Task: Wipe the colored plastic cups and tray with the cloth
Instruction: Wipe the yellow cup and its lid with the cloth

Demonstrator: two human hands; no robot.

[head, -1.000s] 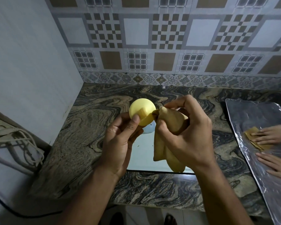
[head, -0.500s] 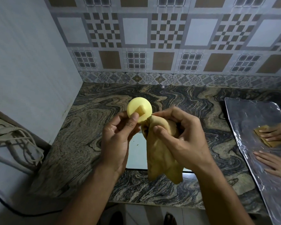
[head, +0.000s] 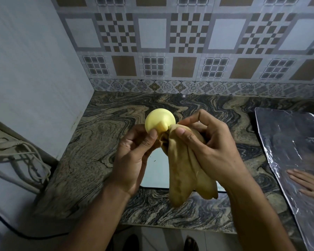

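Observation:
My left hand holds a small yellow plastic cup above the counter, its round base turned toward me, thumb pressed on its side. My right hand grips a tan cloth bunched against the cup's side, and the rest of the cloth hangs down. Below both hands a pale white tray lies flat on the marble counter, mostly hidden by my hands and the cloth. No other cup is in sight.
A foil-covered sheet lies at the right, with another person's hand flat on it. Cables and a socket strip sit on a ledge at the left. A tiled wall stands behind and a plain wall at the left.
My right hand has kept the cloth against the cup and shifted its grip on it, so more cloth hangs down. The other person's folded cloth on the foil has gone out of sight.

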